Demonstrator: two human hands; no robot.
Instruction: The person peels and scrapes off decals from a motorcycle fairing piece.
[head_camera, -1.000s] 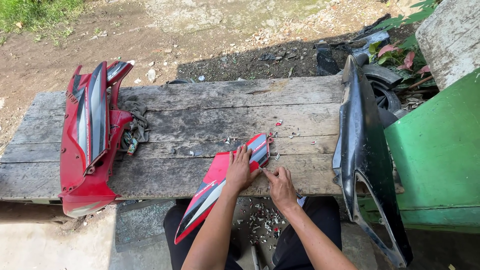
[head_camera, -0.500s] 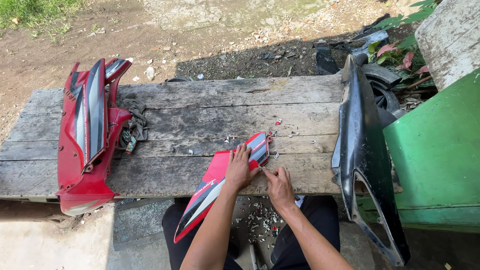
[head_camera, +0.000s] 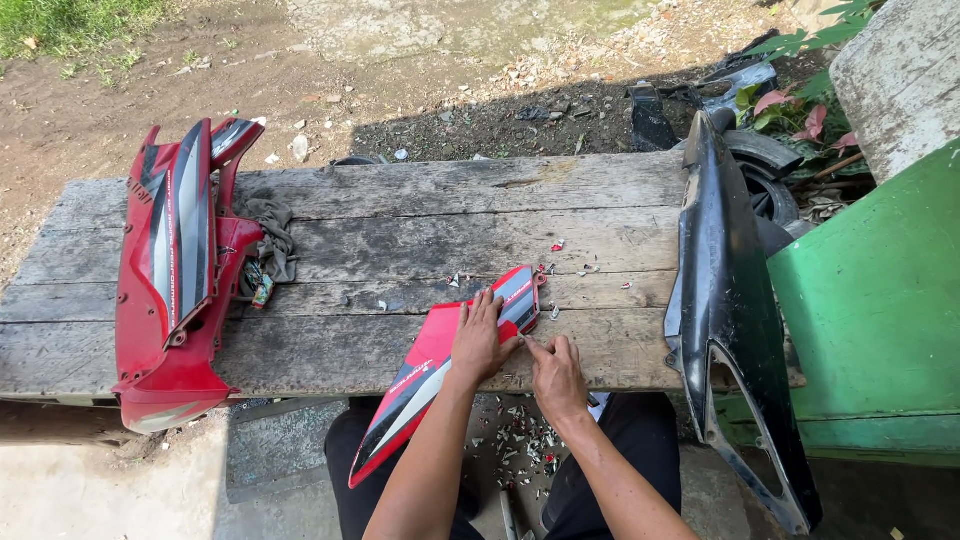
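A narrow red plastic motorcycle fairing panel with grey and black stripes is laid slantwise over the near edge of a weathered grey wooden plank table, its lower tip hanging out past the edge above the person's lap. The left hand is pressed flat on the upper part of the panel, fingers spread wide, nothing gripped. The right hand is set just beside it on the near plank, loosely curled, with the forefinger stretched to the panel's edge; whether anything is pinched in it cannot be told. Small red and white chips are scattered on the boards near the panel's upper tip. A larger red fairing piece is seen at the table's left end, a crumpled grey rag touching it. A long black fairing panel is propped at the right end, beside a green painted wall
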